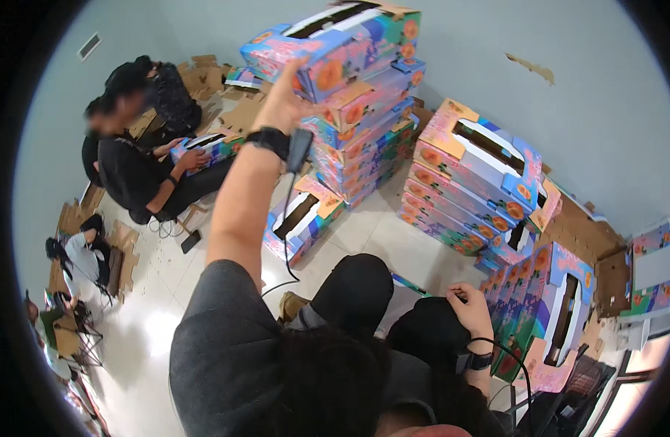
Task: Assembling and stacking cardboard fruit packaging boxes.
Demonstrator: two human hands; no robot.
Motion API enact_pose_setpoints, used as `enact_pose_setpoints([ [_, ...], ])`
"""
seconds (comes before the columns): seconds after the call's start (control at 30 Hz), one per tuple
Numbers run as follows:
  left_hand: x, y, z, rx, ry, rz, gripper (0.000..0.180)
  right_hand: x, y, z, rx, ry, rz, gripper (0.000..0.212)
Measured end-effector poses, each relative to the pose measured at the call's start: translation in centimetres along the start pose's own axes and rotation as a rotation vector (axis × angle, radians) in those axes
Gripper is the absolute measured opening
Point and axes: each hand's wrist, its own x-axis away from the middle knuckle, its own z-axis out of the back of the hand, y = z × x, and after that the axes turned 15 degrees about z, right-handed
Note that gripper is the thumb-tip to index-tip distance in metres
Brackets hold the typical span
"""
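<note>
I have the left hand [284,105] raised at the top of the tall stack of printed cartons [357,142], set against the near left end of the uppermost carton [367,52]. Its visible fingers are spread on the printed cardboard, one pointing up along the end; the far fingertips I can't make out. That carton sits tilted on the stack, slotted opening upward, near the wall edge of the floor [353,234].

My right hand [472,309] rests on the right knee [426,328], fingers loosely curled; I cannot tell whether they press together. A black band [269,143] circles the left wrist, with a flat black device [298,151] and its cable beside it.

At the tall stack's foot, toward me, lies another slotted carton [303,215]. To the right I see a shorter carton stack [451,182], and nearer me a row of cartons standing on edge [539,306]. Over on the left, a seated co-worker in black [134,175] holds a smaller-looking carton [224,148].
</note>
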Motion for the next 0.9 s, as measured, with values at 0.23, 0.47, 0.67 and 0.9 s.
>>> enact_pose_setpoints([
  [0.23, 13.5, -12.9, 4.5, 0.052, -0.27, -0.169, 0.064, 0.6, -0.5, -0.7, -0.058, 0.051, 0.126, 0.028],
  [0.47, 23.0, -22.7, 11.1, 0.03, -0.258, -0.039, 0.079, -1.9, -5.1, 1.9, -0.707, 0.393, 0.242, 0.063],
  [0.67, 26.3, -28.0, 11.4, -0.028, -0.192, 0.019, 0.074, -2.4, -10.3, 1.1, -1.268, 0.424, 0.324, 0.072],
  [0.9, 26.9, -28.4, 12.2, -0.452, -0.318, 0.121, 0.073, -0.7, -7.6, -2.9, -1.081, 0.52, 0.267, 0.054],
])
